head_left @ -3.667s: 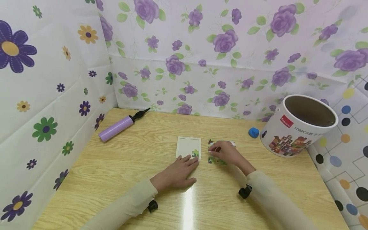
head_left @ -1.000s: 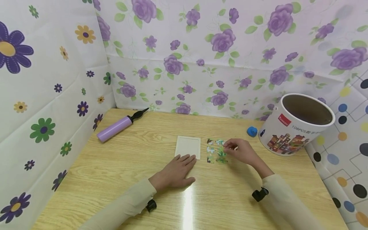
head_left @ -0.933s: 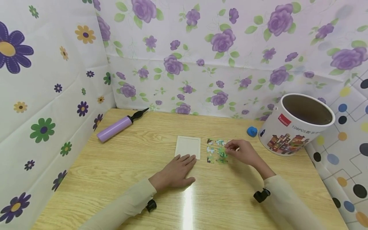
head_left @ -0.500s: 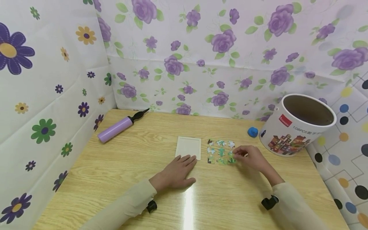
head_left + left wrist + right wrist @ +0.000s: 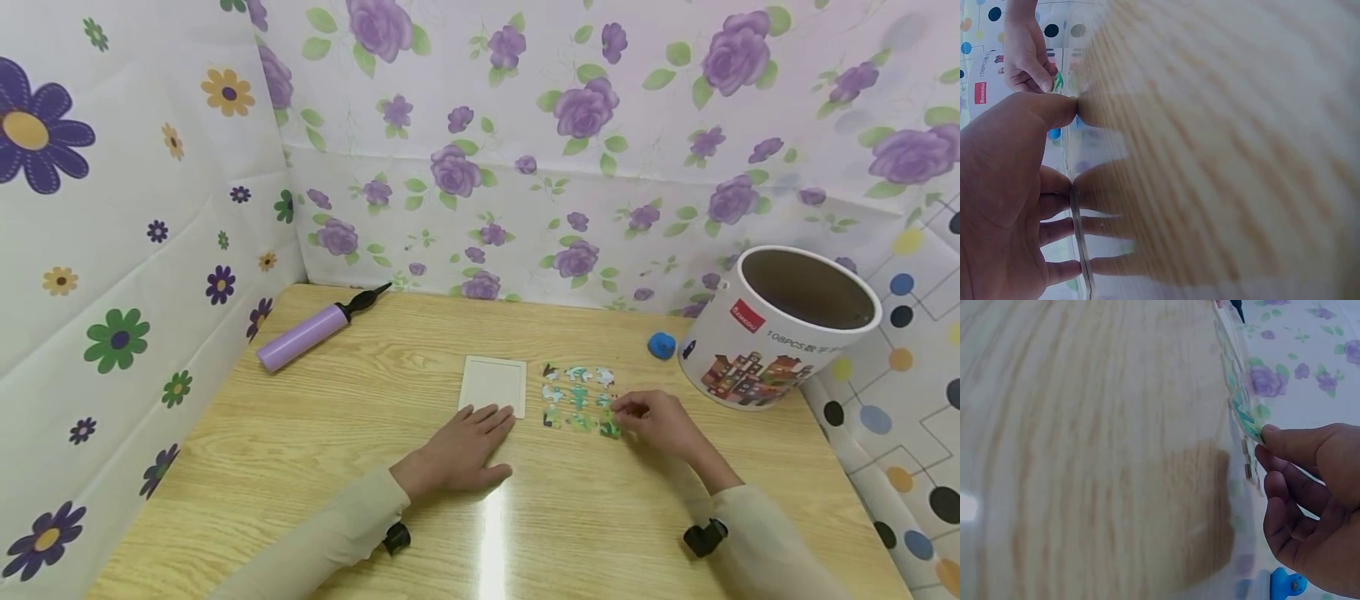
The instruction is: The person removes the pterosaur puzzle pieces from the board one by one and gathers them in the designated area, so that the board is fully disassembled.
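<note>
My left hand (image 5: 468,450) lies flat with its fingertips on the near edge of a square cream puzzle tray (image 5: 491,385); the tray's bare bottom shows. Right of the tray, jigsaw puzzle pieces (image 5: 577,397) are spread in three rows of three, in white, teal and green. My right hand (image 5: 663,425) pinches the green jigsaw piece (image 5: 610,429) at the near right corner of these rows between thumb and index finger. In the right wrist view, the pinched piece (image 5: 1249,425) is tilted at the thumb tip, and the other fingers are curled.
A large white bucket (image 5: 720,367) stands at the back right, with a small blue toy (image 5: 662,345) beside it. A purple hand pump (image 5: 307,335) with a black nozzle lies at the back left. Patterned cloth walls border the wooden table (image 5: 337,433).
The green piece that lay in the tray's near right corner has left it. My right hand has moved right and nearer, uncovering the rows of pieces. My left hand has stayed put.
</note>
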Demonstrator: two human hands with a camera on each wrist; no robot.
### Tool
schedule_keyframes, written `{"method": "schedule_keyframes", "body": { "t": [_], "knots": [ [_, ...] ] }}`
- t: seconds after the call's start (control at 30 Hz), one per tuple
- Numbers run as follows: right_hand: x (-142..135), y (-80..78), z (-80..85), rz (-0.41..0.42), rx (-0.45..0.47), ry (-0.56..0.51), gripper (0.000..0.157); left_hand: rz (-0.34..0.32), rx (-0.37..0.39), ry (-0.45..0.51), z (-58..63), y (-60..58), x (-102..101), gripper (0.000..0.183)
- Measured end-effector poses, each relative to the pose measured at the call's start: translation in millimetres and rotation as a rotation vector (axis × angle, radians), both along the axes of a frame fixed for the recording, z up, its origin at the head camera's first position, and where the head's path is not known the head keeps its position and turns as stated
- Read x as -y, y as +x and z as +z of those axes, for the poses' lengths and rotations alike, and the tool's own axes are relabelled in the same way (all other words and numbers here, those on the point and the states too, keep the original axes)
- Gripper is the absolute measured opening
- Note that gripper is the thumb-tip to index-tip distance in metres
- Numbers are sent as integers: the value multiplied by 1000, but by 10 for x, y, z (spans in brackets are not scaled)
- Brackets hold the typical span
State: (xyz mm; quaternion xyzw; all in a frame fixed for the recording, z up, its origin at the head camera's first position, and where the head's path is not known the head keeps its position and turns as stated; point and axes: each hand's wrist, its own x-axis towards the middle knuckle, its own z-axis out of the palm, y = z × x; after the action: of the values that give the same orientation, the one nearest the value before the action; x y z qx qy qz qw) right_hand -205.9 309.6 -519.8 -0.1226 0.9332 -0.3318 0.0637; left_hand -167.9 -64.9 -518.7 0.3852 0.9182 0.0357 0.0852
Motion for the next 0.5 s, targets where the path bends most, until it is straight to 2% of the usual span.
{"method": "schedule_keyframes", "body": {
  "t": [0.5],
  "knots": [
    [-7,-31,-76,16,5,55,9,1,-6,-7,-1,-1,-2,77]
  ]
}}
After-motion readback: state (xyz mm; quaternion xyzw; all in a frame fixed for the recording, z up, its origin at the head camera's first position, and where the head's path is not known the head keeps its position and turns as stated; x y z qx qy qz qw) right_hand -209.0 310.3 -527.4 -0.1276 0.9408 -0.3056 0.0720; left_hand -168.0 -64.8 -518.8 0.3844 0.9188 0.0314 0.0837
